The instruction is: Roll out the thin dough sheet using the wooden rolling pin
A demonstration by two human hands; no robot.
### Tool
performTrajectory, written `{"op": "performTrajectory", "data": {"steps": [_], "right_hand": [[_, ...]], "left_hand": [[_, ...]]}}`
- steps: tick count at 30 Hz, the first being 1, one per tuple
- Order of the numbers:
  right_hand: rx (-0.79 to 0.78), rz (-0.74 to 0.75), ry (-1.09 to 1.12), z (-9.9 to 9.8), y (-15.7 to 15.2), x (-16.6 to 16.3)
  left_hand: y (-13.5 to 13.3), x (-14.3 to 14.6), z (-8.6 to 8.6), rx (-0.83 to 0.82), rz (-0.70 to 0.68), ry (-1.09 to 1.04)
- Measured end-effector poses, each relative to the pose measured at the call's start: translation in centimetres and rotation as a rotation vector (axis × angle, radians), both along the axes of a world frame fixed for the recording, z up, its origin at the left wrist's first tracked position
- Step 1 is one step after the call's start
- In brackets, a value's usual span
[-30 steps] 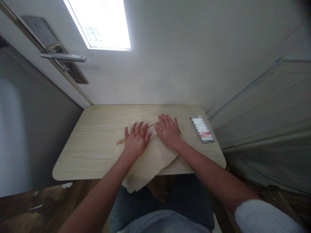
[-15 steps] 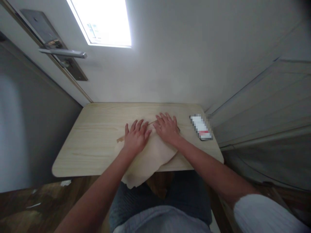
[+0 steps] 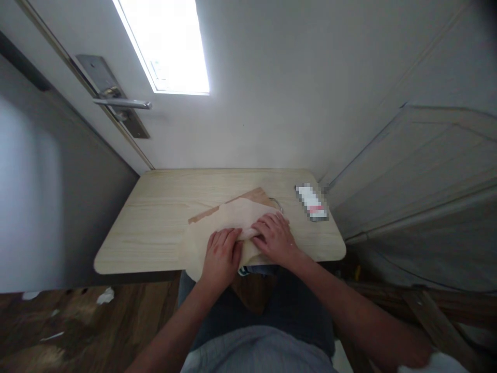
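A cream cloth (image 3: 229,217) lies folded on the small light-wood table (image 3: 155,217), over a brown piece (image 3: 252,196) that shows at its far edge. My left hand (image 3: 221,256) rests on the cloth's near edge at the table's front, fingers curled round the fabric. My right hand (image 3: 276,239) lies beside it on the cloth, fingers bent and pressing on the fold. The two hands touch each other at the fingertips.
A blurred-out small flat object (image 3: 311,202) lies on the table's right end. A thin metal ring (image 3: 276,202) peeks out by the cloth. A door with a lever handle (image 3: 122,103) stands behind left, a panelled door to the right, wood floor with scraps below left.
Both hands have drawn back from the cloth's far edge to its near edge. The part of the cloth that hung over the table's front has been brought up onto the table. The camera shifted.
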State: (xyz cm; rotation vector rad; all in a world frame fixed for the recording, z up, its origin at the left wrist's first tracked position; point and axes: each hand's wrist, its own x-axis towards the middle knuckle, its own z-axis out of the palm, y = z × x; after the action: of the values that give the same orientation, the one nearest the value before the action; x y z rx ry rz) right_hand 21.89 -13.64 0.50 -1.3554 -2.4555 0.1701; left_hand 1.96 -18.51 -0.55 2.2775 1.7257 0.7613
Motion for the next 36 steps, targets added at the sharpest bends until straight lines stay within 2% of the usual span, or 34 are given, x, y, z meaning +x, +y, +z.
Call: {"op": "performTrajectory", "data": {"steps": [3,6,9,11,14,16,20,23,29,33,36], "right_hand": [[-0.03,0.061,-0.026,0.3,1.8,0.1],[-0.095,-0.101,-0.013,0.4,3.9,0.7],[-0.236,-0.407,-0.031,0.5,6.2,1.9],[-0.355,-0.535,-0.075,0.5,7.5,2.7],[-0.467,-0.549,-0.047,0.3,8.3,3.8],[-0.5,-0.534,-0.004,0.1,8.1,4.3],[-0.553,-0.497,0.039,-0.5,6.6,4.9],[-0.565,-0.52,0.07,-0.8,5.7,5.3],[-0.574,-0.511,0.089,-0.5,5.9,5.5],[-0.532,-0.471,0.033,0.3,7.2,4.8],[-0.48,-0.455,0.07,1.0,8.6,3.2]], "left_hand": [[-0.2,-2.8,-0.2,0.063,0.081,-0.047],[-0.1,-7.2,-0.8,0.071,0.347,-0.091],[0.5,-11.1,-0.9,-0.165,0.541,-0.107],[1.2,-12.7,-0.6,-0.333,0.572,-0.163],[2.4,-13.7,0.0,-0.506,0.533,-0.255],[3.2,-14.0,0.1,-0.554,0.487,-0.254],[4.8,-14.8,-0.2,-0.496,0.444,-0.206],[5.9,-15.1,0.0,-0.478,0.415,-0.284],[6.9,-14.2,2.3,-0.626,0.318,-0.25],[6.3,-13.0,4.1,-0.595,0.212,-0.381],[5.5,-11.8,5.9,-0.584,0.146,-0.463]]}}
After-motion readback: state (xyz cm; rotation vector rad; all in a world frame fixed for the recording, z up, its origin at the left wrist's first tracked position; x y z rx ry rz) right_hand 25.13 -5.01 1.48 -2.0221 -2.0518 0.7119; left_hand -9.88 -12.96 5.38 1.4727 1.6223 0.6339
